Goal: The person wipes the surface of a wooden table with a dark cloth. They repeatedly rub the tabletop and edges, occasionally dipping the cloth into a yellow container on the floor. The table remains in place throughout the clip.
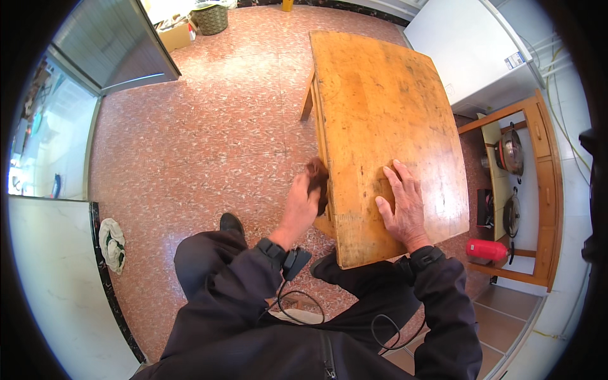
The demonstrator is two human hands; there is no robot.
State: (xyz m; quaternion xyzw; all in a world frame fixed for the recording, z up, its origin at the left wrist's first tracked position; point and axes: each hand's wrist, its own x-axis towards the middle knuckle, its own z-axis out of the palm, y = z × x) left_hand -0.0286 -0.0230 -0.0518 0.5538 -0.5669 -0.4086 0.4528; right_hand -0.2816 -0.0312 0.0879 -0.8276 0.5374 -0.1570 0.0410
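Note:
My left hand (301, 198) grips a dark brown cloth (319, 183) against the side edge of a worn wooden table (380, 109). Part of the cloth is blurred and some of it lies hidden behind my fingers. On the tabletop near its front end, my right hand (403, 204) rests palm down with the fingers spread, holding nothing. Dark stains and scratches mark the table's surface. A table leg (308, 99) shows below the far left side.
Right of the table, a wooden cabinet frame (546, 190) holds a lidded pot (510, 152), a pan lid (512, 212) and a red cylinder (487, 249). A white appliance (456, 47) stands behind. Cables hang from both wrists. At left, a crumpled cloth (112, 244) lies by the wall.

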